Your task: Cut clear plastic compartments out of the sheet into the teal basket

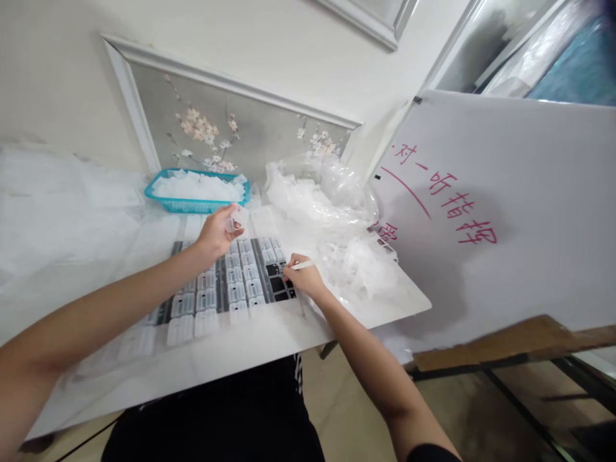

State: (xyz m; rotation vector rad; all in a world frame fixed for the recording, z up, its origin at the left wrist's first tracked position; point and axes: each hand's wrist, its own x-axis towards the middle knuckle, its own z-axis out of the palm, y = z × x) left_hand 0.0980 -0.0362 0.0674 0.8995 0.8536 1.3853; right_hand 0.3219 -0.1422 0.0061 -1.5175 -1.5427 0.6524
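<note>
Plainly in left hand [216, 234]: plastic piece [237, 220]

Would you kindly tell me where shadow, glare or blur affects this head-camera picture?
In the head view, a soft, dark shadow falls across the whiteboard; bright glints streak the clear plastic bag; the white heap at far left smears into haze; the pale piece in the left hand lacks crisp detail.

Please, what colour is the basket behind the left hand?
The basket is turquoise blue, best seen in the head view.
</note>
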